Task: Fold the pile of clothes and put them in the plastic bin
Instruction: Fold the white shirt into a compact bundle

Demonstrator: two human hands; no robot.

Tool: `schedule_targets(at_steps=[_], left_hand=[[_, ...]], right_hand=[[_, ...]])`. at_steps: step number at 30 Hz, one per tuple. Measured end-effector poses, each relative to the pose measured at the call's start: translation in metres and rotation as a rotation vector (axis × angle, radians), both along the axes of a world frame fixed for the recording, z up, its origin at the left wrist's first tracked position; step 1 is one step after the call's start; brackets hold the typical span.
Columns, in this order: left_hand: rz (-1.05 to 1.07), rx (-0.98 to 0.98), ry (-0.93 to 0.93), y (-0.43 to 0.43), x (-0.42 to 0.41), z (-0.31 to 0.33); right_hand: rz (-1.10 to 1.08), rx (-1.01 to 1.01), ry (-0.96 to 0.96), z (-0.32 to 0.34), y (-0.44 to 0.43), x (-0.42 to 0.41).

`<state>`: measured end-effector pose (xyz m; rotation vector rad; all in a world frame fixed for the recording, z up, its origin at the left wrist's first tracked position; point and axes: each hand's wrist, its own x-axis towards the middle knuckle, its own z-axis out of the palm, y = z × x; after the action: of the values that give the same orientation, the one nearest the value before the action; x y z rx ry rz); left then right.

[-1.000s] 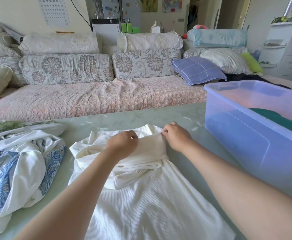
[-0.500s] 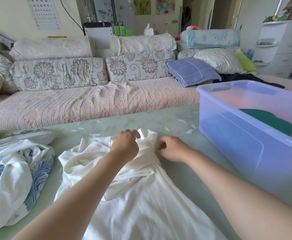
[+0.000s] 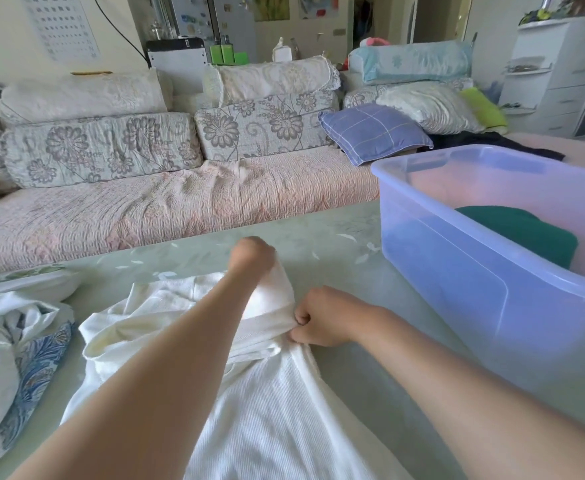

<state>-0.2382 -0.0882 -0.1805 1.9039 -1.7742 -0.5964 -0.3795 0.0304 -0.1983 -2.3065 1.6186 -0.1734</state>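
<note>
Nearest to the camera, the white ribbed garment (image 3: 277, 420) lies flat on the table (image 3: 346, 247), body part smoothed toward the person; its lower edge is cut off by the frame, so the full length is not seen. Both forearms reach over it.

The right hand (image 3: 322, 318) pinches a gathered fold at the garment's right side betw. thumb and curled fingers, prob. to keep that edge in place while the top part is turned. A bit farther, the left hand (image 3: 253, 258) is up at the top of the garment and the cloth rises to it like a small tent. This hand is blurred and its fingers are hidden behind its back, so I cannot tell if they are clamped on the cloth or only under it.

At left the pile of clothes (image 3: 14, 341) (white w/ blue pattern, unfolded) waits near, partly out of frame. At right the plastic bin (image 3: 457, 271) stands just beside the work area, for a short carry, I think. A folded green garment (image 3: 526, 233) lies inside; what else is in the bin is unclear through the tinted wall.

Behind the table are the sofa (image 3: 180, 209) and a blue cushion (image 3: 374, 131).
</note>
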Motion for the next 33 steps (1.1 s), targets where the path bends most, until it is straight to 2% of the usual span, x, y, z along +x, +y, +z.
schedule_targets(at_steps=[2,6,9,11,14,17,19,22,27,30,33], left_hand=[[0.072,-0.011,0.079,-0.009,0.01,0.006],[0.029,-0.009,0.062,-0.007,0.01,-0.001],[-0.032,-0.069,0.019,-0.001,0.004,-0.011],[-0.078,-0.131,-0.005,0.002,0.007,-0.014],[-0.199,-0.301,-0.133,0.014,0.025,-0.011],[-0.327,-0.389,-0.275,0.034,0.058,-0.01],[-0.356,-0.346,-0.305,0.048,0.087,-0.008],[-0.268,-0.218,-0.332,0.069,0.129,0.0],[-0.199,-0.007,-0.347,0.104,0.189,0.004],[-0.245,-0.012,-0.393,0.114,0.209,-0.001],[-0.312,0.051,-0.426,0.12,0.216,0.004]], right_hand=[[-0.012,0.031,-0.008,0.002,0.001,-0.008],[-0.1,0.069,0.003,0.0,-0.001,-0.023],[-0.131,-0.039,0.054,-0.002,0.001,-0.023],[-0.092,-0.13,0.003,0.001,0.003,-0.02],[0.019,-0.132,-0.053,0.003,0.005,-0.011],[0.022,-0.069,0.038,0.004,0.007,-0.001],[-0.02,-0.023,0.112,0.01,0.008,0.005],[-0.07,-0.024,0.161,0.026,0.009,0.018],[-0.058,-0.315,0.085,0.027,0.001,0.058],[0.059,-0.259,0.086,0.017,-0.01,0.082],[0.071,-0.142,0.157,0.008,-0.015,0.1]])
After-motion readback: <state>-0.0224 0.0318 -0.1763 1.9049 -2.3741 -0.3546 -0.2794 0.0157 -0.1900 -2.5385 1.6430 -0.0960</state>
